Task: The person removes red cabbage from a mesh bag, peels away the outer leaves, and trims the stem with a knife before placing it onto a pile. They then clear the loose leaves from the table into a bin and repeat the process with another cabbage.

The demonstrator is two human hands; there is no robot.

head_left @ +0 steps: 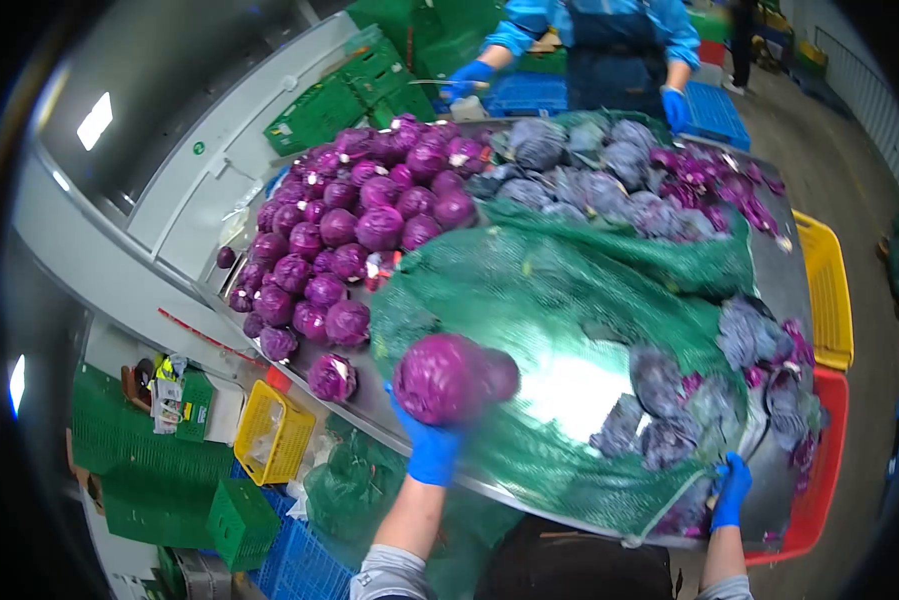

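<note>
Steel table [569,385], round cabbage [441,378] (glossy purple)

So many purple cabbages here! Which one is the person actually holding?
The blurred cabbage gripped in the left hand, raised over the green net. All the others lie untouched, most heaped in the pile further back.

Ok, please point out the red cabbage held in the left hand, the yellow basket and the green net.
red cabbage [439,378]: head view, on the middle of its round purple face.
yellow basket [266,438]: head view, on its latticed wall.
green net [529,290]: head view, on bare mesh near its middle.
</note>
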